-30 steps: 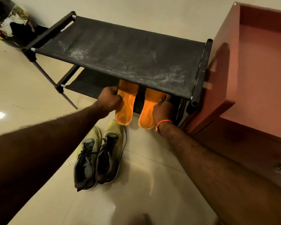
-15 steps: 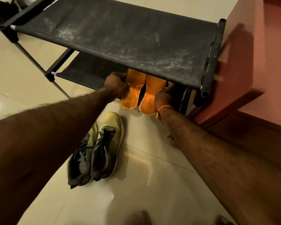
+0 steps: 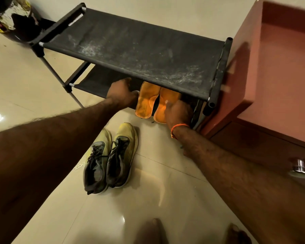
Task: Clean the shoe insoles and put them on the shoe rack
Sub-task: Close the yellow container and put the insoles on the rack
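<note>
Two orange insoles lie side by side on the lower shelf (image 3: 95,80) of the black fabric shoe rack (image 3: 130,50), heels sticking out over its front edge. The left insole (image 3: 146,101) and the right insole (image 3: 169,95) touch along their inner edges. My left hand (image 3: 121,93) lies on the lower shelf just left of the left insole, its thumb at the insole's edge. My right hand (image 3: 178,111) covers the right side of the right insole's heel, with one fingertip lying on top of it. The toe ends are hidden under the dusty top shelf.
A pair of yellow-and-grey sneakers (image 3: 111,159) stands on the tiled floor in front of the rack. A reddish wooden cabinet (image 3: 271,67) with a metal knob (image 3: 299,167) stands against the rack's right side. A dark helmet (image 3: 12,20) sits at the back left.
The insoles were pushed further onto the lower shelf and now lie flat together. My left hand has come off the left insole and sits beside it. The view has pulled back.
</note>
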